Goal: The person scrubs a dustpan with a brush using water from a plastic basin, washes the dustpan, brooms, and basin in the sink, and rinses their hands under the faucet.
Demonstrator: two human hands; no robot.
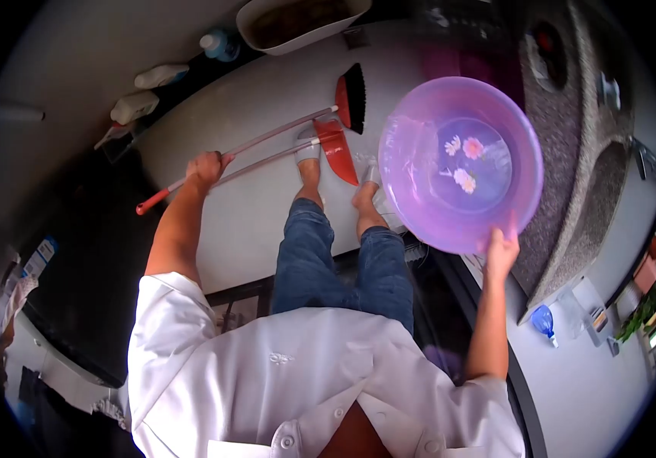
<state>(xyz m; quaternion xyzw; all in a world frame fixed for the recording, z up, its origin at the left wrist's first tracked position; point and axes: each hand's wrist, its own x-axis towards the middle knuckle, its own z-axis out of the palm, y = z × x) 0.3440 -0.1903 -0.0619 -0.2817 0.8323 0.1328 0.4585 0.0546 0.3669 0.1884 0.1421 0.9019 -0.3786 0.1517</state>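
Note:
My left hand (pixel 204 169) is closed around the pale pole of a broom (pixel 267 137). The broom's head is red with black bristles, and its red grip end sticks out beyond my fist. A second pole, from a red long-handled dustpan (pixel 335 153), also runs to this hand; whether my fingers wrap it too is hard to see. On the other side, my right hand (pixel 502 252) grips the near rim of a round, translucent purple basin (pixel 412 206), held up and tilted toward me. Pink and white flowers show on the basin's bottom.
My feet in light shoes (pixel 307 146) stand on a pale floor (pixel 244 244) by the dustpan. Bottles (pixel 219 46) and a white tub (pixel 305 34) line the far wall. A speckled stone counter (pixel 572 198) rises at right, close to the basin. A dark appliance or cabinet (pixel 76 282) stands left.

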